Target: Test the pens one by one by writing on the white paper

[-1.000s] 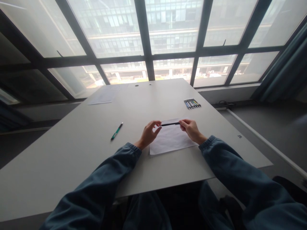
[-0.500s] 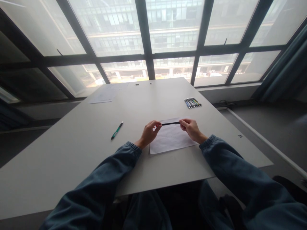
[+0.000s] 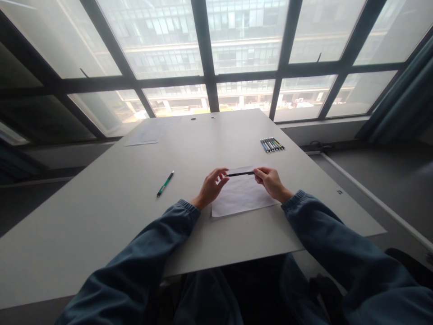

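A black pen (image 3: 240,174) is held level above a white sheet of paper (image 3: 241,198). My right hand (image 3: 270,181) pinches one end of it between thumb and fingers. At the pen's other end, the thumb and fingers of my left hand (image 3: 212,186) stand slightly apart, with the tip between them. Whether they touch the tip is too small to tell. To the left of my left hand, a green and black pen (image 3: 165,184) lies on the table.
Several pens (image 3: 272,145) lie side by side in a row farther back on the right of the white table (image 3: 111,225). Other sheets of paper (image 3: 145,134) rest at the far left. Beyond the table's far edge are large windows (image 3: 245,36).
The fingers of my left hand have loosened and parted around the pen's end. My right hand keeps its hold, and the pen has barely moved.
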Motion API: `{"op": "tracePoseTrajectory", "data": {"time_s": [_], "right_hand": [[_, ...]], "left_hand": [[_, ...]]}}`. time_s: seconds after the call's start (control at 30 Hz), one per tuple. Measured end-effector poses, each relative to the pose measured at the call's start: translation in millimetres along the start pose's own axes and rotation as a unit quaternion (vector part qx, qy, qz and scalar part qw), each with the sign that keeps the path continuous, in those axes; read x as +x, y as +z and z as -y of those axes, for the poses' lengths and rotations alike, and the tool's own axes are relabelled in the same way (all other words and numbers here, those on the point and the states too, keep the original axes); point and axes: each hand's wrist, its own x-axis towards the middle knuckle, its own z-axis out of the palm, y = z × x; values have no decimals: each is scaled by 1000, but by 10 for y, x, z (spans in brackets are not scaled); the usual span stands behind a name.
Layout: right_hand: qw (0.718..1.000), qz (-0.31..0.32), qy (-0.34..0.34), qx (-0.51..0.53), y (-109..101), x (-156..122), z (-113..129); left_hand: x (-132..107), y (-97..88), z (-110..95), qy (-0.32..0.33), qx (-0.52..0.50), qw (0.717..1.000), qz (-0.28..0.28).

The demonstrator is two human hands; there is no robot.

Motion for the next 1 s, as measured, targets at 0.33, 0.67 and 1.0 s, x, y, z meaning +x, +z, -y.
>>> {"op": "tracePoseTrajectory", "data": {"time_s": [0.33, 0.67, 1.0], "right_hand": [[1000, -6, 4, 1, -18, 6, -24], [1000, 5, -1, 5, -7, -2, -10], [1000, 12, -1, 7, 3, -13, 9]], "left_hand": [[21, -17, -70, 65, 27, 996, -48], [5, -4, -20, 31, 47, 998, -30], [-3, -17, -44, 14, 28, 999, -6]]}}
